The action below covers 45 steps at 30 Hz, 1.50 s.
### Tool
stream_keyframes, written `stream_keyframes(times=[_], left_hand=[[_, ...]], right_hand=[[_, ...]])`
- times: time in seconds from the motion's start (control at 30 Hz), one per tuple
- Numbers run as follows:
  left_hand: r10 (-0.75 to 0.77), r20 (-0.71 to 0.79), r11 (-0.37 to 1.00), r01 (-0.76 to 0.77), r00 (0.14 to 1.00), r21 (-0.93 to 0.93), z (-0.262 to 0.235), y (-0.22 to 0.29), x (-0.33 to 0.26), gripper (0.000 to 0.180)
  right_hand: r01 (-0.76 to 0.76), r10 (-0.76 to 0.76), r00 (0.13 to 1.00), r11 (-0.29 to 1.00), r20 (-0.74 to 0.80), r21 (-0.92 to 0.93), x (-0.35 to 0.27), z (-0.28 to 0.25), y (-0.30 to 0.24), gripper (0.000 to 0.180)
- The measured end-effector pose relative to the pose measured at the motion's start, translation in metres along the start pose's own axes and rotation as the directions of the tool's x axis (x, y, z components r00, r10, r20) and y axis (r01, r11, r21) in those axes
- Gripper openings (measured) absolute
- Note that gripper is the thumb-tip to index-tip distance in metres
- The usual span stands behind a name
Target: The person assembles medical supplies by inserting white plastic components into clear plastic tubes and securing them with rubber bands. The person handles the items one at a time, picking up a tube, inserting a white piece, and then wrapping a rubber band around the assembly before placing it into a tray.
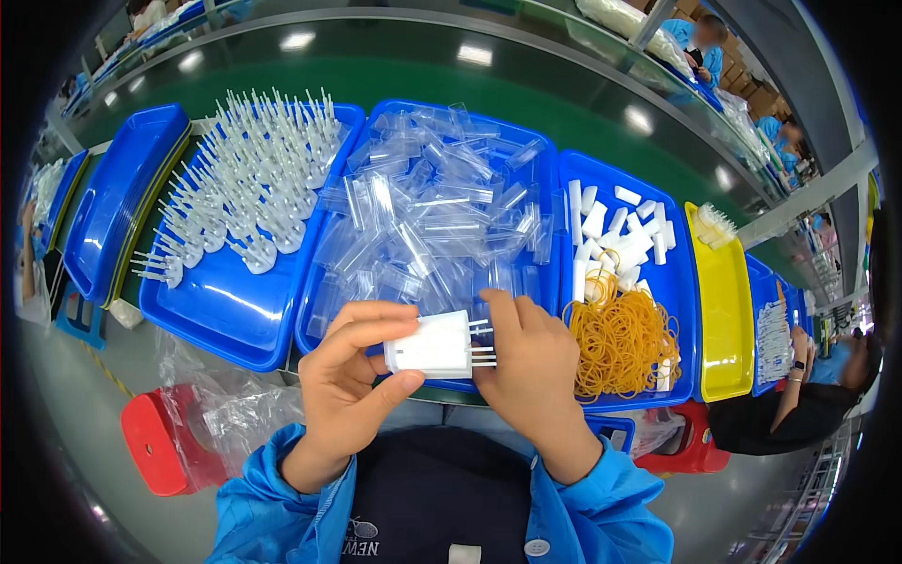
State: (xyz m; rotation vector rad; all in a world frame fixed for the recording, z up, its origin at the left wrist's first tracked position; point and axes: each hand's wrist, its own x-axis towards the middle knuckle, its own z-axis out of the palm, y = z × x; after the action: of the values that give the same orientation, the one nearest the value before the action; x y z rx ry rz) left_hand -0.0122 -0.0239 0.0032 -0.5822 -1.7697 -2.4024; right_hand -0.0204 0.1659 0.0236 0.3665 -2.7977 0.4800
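Over the near edge of the trays, my left hand [343, 381] grips a white block-shaped piece [432, 346] between thumb and fingers. Several thin pale prongs [482, 355] stick out of its right side. My right hand [534, 371] is closed up against the prong tips, its fingers curled; whatever lies inside them is hidden. Just beyond the hands is a blue tray [550, 179] heaped with clear plastic sleeves [432, 202]. To the right, another blue tray [691, 329] holds white blocks [631, 230] and a pile of tan rubber bands [620, 343].
At left, a blue tray [216, 315] carries many upright pronged white parts [254, 179], beside stacked blue trays [122, 202]. A yellow tray [728, 329] stands right. Red stools [155, 442] and plastic bags flank me below. A co-worker [799, 404] sits at the far right.
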Motion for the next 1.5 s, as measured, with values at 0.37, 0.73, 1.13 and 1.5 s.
stream_keyframes(times=[0.37, 0.73, 1.13, 1.5], left_hand=[[-0.016, 0.014, 0.999, 0.016, 1.0, 0.03, 0.009, 0.001, 0.0, 0.035], [-0.023, 0.019, 0.999, 0.022, 1.0, 0.031, 0.015, 0.001, -0.002, 0.034], [-0.074, -0.019, 0.996, 0.074, 0.997, 0.042, 0.018, 0.001, -0.004, 0.035], [-0.069, 0.002, 0.997, 0.069, 0.998, 0.043, 0.018, 0.001, -0.004, 0.034]], right_hand=[[-0.099, 0.225, 0.968, -0.057, 0.11, 0.993, -0.026, -0.031, 0.028, 0.027], [0.109, 0.399, 0.852, 0.498, -0.338, 0.86, -0.041, -0.019, 0.021, 0.012], [0.009, 0.319, 0.938, 0.374, -0.138, 0.928, -0.04, -0.027, 0.011, 0.014], [-0.052, 0.35, 0.933, 0.364, -0.085, 0.93, -0.036, -0.032, 0.014, 0.013]])
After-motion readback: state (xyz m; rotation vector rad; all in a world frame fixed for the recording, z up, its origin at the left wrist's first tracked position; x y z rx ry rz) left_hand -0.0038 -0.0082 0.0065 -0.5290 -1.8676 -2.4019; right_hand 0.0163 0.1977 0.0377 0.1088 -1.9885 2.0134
